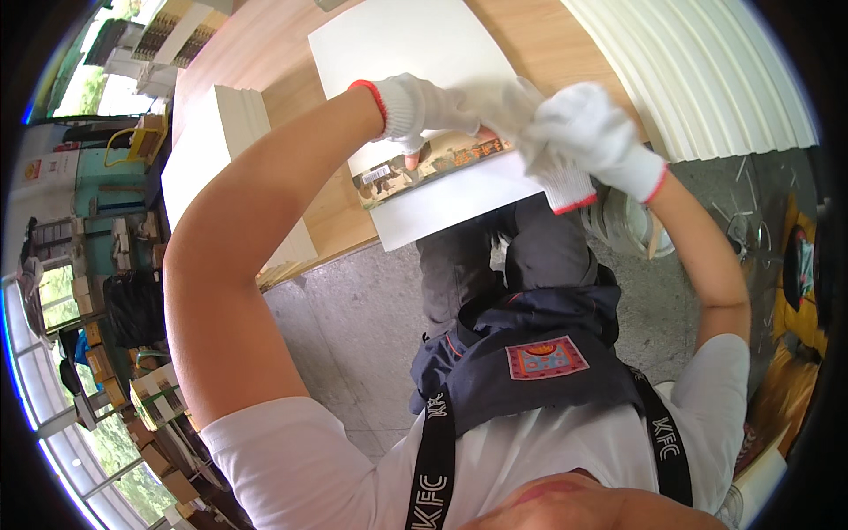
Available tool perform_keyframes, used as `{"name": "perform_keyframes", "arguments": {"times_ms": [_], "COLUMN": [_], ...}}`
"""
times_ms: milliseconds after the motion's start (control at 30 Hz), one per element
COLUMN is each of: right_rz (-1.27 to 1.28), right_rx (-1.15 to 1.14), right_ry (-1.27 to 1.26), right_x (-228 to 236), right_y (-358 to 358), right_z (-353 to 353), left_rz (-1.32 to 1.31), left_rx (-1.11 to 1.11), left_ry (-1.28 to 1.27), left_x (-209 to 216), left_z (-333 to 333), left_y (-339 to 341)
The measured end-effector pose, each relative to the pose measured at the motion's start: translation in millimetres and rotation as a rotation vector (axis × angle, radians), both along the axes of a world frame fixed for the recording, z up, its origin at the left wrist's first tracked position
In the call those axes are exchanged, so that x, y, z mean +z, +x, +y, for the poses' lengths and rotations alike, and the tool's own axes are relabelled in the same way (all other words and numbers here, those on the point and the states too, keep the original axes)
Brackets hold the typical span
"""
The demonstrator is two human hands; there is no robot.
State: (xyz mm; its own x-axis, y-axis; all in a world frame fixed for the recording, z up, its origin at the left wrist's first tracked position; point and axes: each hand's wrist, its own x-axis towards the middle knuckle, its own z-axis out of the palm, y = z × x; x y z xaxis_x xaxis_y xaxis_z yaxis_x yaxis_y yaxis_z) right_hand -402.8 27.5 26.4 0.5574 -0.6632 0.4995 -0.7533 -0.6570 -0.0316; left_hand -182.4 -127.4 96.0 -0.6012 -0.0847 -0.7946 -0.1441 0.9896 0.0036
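My left hand (415, 110) pins a printed strip (433, 166) onto the white sheet (415, 44), fingers curled. At 3 o'clock, my right hand (587, 132) pinches the strip's end.

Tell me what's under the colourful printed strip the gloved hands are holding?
Under the printed strip lies a big white sheet, resting on the wooden table. The left hand and right hand press on the strip, so the parts of the strip and sheet beneath the gloves are hidden.

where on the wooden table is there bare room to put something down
Bare wood shows on the table between the white stack and the white sheet, and right of the sheet before the ribbed panels. It is crowded where both gloved hands work the printed strip.
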Motion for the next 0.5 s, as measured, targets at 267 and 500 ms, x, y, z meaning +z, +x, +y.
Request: {"name": "perform_keyframes", "arguments": {"times_ms": [267, 500], "right_rz": [0.086, -0.112], "right_rx": [-0.016, -0.079], "right_ry": [0.224, -0.019], "right_x": [-14, -29], "right_y": [123, 246], "right_z": [-26, -39], "left_rz": [-0.022, 0.157], "left_rx": [0.197, 0.016], "left_ry": [-0.002, 0.015], "left_x": [-27, -16], "left_z": [-9, -7], "left_y": [-3, 12]}}
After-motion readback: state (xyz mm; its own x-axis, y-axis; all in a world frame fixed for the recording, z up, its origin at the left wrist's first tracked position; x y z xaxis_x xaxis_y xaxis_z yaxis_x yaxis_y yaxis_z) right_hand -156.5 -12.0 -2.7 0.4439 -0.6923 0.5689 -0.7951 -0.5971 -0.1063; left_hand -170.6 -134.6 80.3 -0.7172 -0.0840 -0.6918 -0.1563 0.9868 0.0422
